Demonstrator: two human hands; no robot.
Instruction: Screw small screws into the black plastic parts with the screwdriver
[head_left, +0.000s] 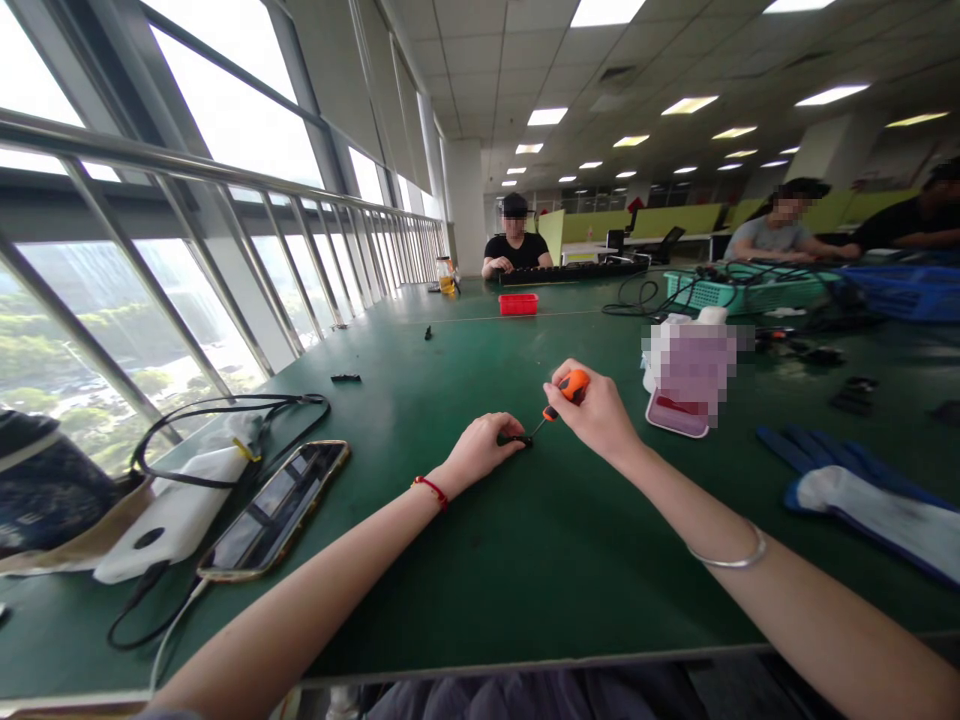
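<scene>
My left hand (484,447) rests on the green table (525,560), fingers pinched on a small black part (517,439). My right hand (596,410) is wrapped round an orange-handled screwdriver (568,389). Its thin shaft slants down and left, with the tip at the black part. A red cord is on my left wrist and a silver bangle on my right forearm.
A phone (277,508), a white power bank (176,515) and black cables lie at the left. Blue-and-white gloves (862,495) are on the right, a pink case (679,412) ahead. A red box (518,304), green basket (739,290) and seated people are farther back. Railing and windows run along the left.
</scene>
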